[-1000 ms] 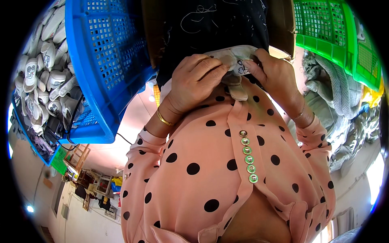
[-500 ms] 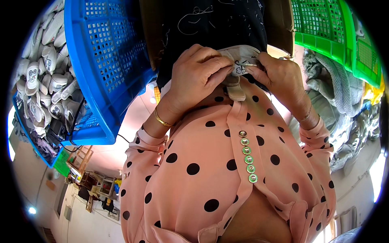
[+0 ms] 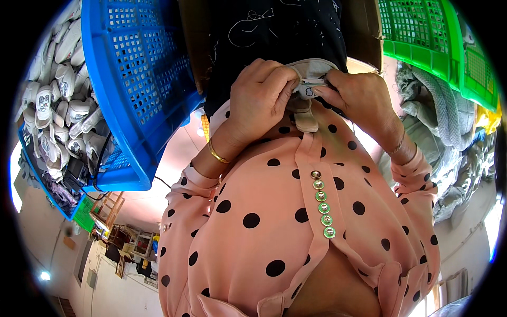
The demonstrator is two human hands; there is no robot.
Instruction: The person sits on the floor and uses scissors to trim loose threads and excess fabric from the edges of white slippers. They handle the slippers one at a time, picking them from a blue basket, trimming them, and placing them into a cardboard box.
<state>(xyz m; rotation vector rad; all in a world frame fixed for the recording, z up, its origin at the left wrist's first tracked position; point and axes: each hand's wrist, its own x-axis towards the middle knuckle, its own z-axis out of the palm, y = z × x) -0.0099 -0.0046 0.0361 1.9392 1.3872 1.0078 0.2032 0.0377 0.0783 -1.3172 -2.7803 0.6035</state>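
Note:
Close to my waist, both hands hold a small white fabric shoe upper with a dark printed drawing on it. My left hand pinches its left side, fingers curled and pressed together. On the opposite side, my right hand grips the edge between thumb and bent fingers. A narrow pale strip runs between the two hands across the upper; I cannot tell whether it is part of it. Below hangs a beige tab against my polka-dot blouse. Fingers cover much of the print.
Black cloth with loose threads covers my lap, beside cardboard. At left stands a blue plastic basket; beyond it lie many white printed shoe pieces. A green basket and grey fabric pieces are at right.
My left hand has turned slightly and its fingers have drawn closer together. The shoe upper is bent differently, and less of its printed drawing shows. Both hands keep their hold.

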